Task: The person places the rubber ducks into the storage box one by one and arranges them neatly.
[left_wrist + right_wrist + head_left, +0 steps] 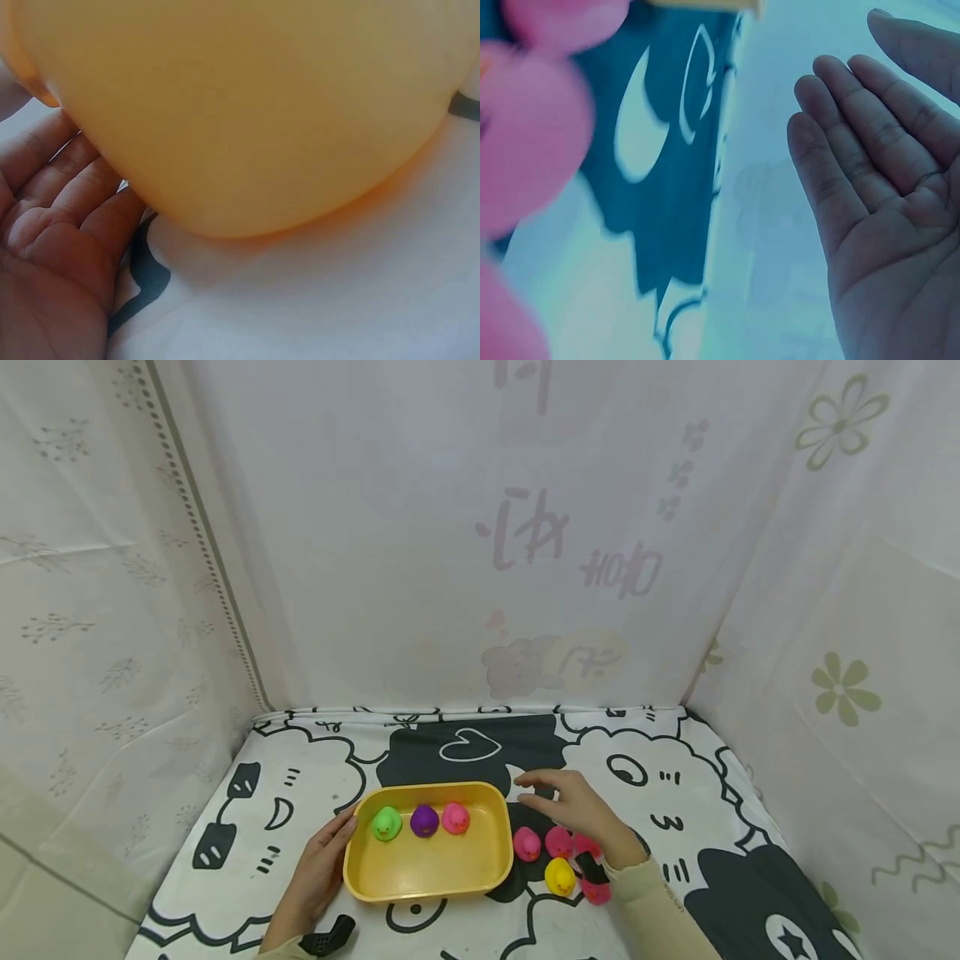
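My left hand (pixel 322 860) holds the left edge of a yellow plastic tray (pixel 427 881); its fingers (pixel 82 176) lie along the outer wall, with the thumb near the rim. In the tray, a green toy duck (pixel 387 824), a purple one (pixel 424 821) and a pink one (pixel 456 818) stand in a row near the far side. My right hand (pixel 573 802) hovers just right of the tray, empty, its fingers extended. Below it on the cloth lie several pink toy ducks (pixel 527 844) and a yellow duck (pixel 560 877), partly hidden by the right wrist.
A white cloth with black cartoon drawings (pixel 300 793) covers the table. Pale printed curtains (pixel 375 568) enclose it at the back and both sides. Black straps circle both wrists.
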